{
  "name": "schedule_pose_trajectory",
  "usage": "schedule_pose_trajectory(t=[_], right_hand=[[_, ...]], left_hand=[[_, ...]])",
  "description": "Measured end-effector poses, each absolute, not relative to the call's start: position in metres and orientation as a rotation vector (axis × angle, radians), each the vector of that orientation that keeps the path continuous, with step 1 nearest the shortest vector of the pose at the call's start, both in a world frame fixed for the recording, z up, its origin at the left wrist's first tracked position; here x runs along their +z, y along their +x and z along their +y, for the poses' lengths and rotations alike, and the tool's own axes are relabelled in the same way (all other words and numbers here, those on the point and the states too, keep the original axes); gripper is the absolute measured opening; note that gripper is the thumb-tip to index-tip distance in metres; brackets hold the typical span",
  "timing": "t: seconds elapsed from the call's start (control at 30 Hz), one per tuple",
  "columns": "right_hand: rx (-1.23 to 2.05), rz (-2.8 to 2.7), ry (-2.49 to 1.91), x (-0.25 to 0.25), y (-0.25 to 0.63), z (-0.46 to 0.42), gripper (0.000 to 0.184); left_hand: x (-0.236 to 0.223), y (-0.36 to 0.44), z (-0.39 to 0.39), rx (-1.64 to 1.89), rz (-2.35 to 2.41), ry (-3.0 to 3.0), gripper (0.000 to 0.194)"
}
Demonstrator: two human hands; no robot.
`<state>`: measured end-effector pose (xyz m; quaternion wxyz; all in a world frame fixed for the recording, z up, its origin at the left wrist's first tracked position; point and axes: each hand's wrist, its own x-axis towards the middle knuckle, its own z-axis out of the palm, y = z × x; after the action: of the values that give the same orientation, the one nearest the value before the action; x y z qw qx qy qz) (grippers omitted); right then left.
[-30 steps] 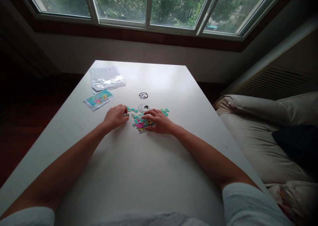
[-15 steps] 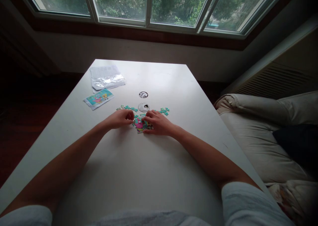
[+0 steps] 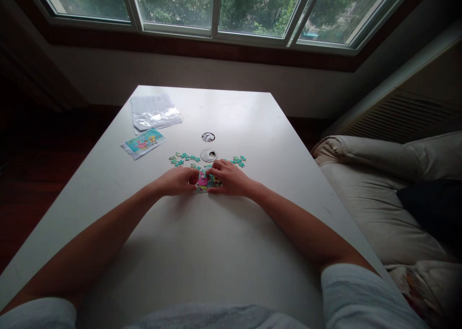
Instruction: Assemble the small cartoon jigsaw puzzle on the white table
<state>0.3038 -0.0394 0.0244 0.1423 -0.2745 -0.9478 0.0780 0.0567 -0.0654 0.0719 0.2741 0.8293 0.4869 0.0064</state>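
Note:
A partly joined jigsaw puzzle, pink in the middle with teal and other colours, lies on the white table between my hands. My left hand is curled at the puzzle's left edge, thumb low and fingers above, gripping that side. On the right side, my right hand holds the puzzle, its thumb at the near edge and fingers over the top. The fingers hide part of the picture. Loose teal puzzle pieces are scattered beyond my left hand. More loose pieces lie past my right hand.
Two round fittings, a ringed disc and a smaller one, are set in the white table. A picture card and a clear plastic packet with papers lie back left. A pale sofa stands right.
My left hand has moved slightly nearer and to the right, onto the puzzle's left edge, uncovering loose pieces behind it. My right hand has stayed in place.

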Motion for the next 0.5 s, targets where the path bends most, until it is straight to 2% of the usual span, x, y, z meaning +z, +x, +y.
schedule_pose_trajectory(t=[0.5], right_hand=[[0.232,-2.725,-0.765,0.0223,0.3049,-0.0382,0.050]], left_hand=[[0.0637,0.0615,-0.0699,-0.010,1.434,2.293,0.018]])
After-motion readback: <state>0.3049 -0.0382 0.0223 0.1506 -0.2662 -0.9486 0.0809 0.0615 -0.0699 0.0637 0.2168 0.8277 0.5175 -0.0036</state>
